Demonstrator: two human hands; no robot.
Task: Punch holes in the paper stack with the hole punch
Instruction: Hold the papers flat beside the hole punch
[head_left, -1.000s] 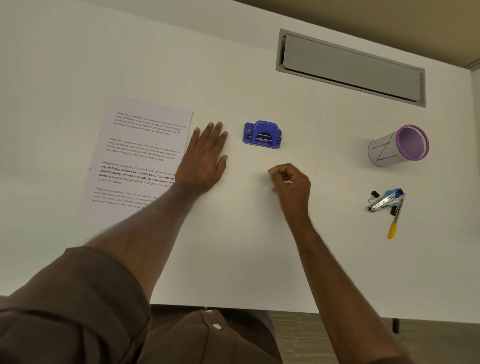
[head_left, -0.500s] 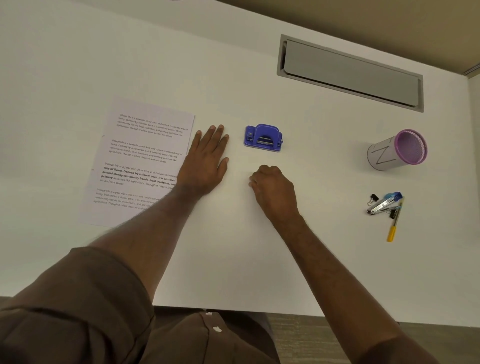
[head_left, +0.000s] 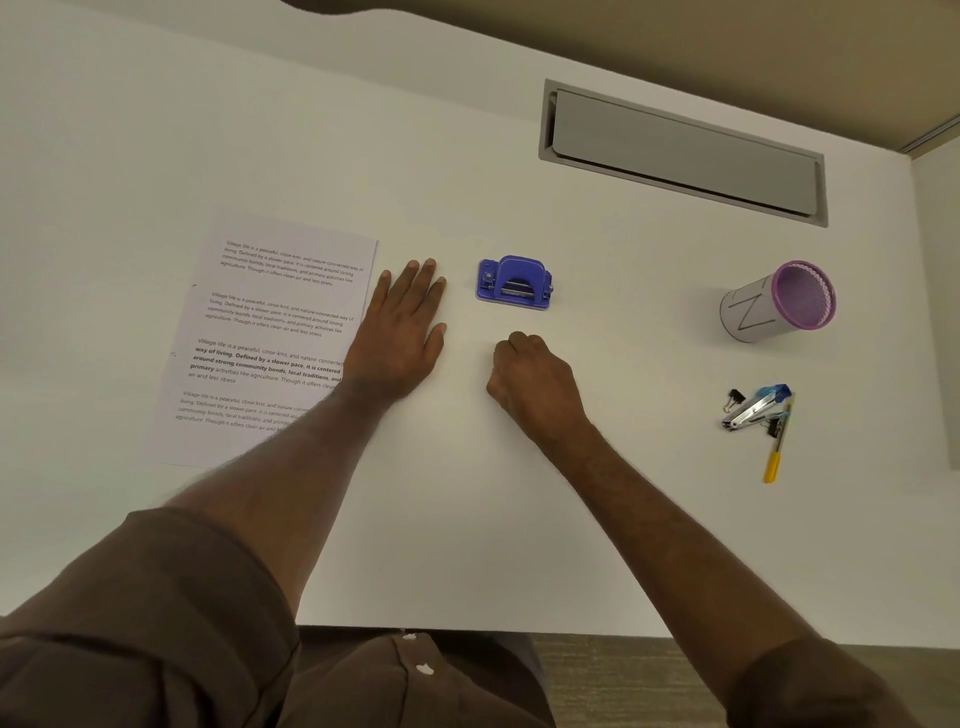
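A small blue hole punch (head_left: 514, 283) stands on the white table (head_left: 467, 519), a little beyond both hands. A stack of printed white paper (head_left: 270, 332) lies flat to the left of it. My left hand (head_left: 400, 332) rests flat on the table, palm down and fingers spread slightly, its wrist overlapping the paper's right edge. My right hand (head_left: 535, 384) is curled into a fist on the table just below the punch, not touching it, with nothing visible in it.
A pen cup (head_left: 779, 301) with a purple rim lies tipped on its side at the right. Below it sit a stapler (head_left: 756, 408), binder clips (head_left: 735, 399) and a yellow pen (head_left: 776, 452). A grey cable hatch (head_left: 680, 150) is set into the table's far side.
My right hand has moved left and lowered onto the table, fingers curled into a fist. My left hand, the paper and the punch have stayed in place.
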